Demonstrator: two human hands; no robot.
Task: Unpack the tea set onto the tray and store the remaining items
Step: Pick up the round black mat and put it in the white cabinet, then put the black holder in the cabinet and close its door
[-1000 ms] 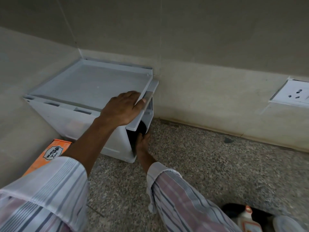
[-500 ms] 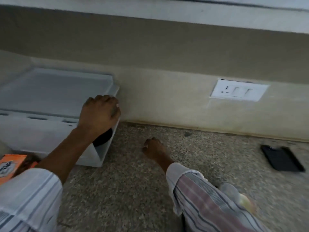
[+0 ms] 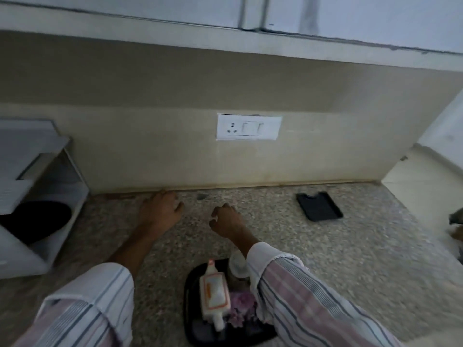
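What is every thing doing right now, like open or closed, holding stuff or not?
white storage box: side open, dark item inside.
left hand: holds nothing, above the counter.
right hand: fingers curled, empty.
black tray: loaded, with a white pouch and purple item.
dark flat case: lying flat on the counter.

bare counter [image 3: 288, 246] ahead, white box [image 3: 50, 221] left, tray [image 3: 193, 331] near
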